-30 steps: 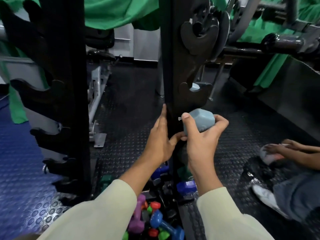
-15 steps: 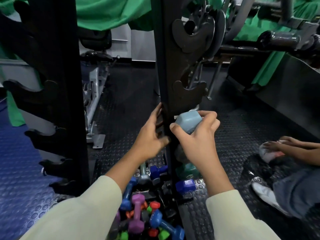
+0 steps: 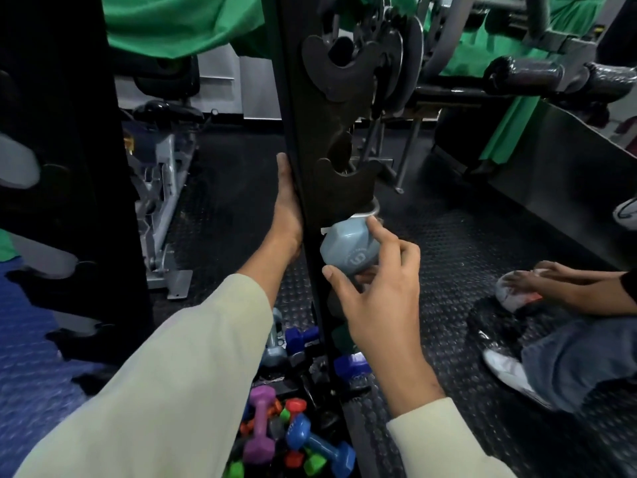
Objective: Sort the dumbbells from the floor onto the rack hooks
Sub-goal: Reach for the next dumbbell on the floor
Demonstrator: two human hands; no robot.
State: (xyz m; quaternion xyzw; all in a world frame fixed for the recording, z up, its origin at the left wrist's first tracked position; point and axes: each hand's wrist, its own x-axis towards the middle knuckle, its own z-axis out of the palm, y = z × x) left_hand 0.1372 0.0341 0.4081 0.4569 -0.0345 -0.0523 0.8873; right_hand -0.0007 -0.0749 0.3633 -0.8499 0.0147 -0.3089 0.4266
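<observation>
A grey-blue dumbbell (image 3: 346, 248) sits against the black rack upright (image 3: 300, 139), just below a curved black hook (image 3: 344, 182). My right hand (image 3: 375, 305) curls its thumb and fingers round the near head of that dumbbell. My left hand (image 3: 286, 212) lies flat along the upright's left side, fingers straight. On the floor at the rack's foot lies a heap of small dumbbells: a purple one (image 3: 260, 429), a blue one (image 3: 319, 445), dark blue ones (image 3: 351, 365), plus red and green ones. A larger hook (image 3: 336, 63) higher up is bare.
A second black rack post (image 3: 69, 139) with hooks stands at the left. Another person's hands (image 3: 537, 281) and legs (image 3: 568, 360) are on the rubber floor at the right. Gym machines and green cloth fill the background.
My right hand has lowered the grey-blue dumbbell against the upright under the hook and loosened to a fingertip hold. My left hand slid up the post and flattened against it.
</observation>
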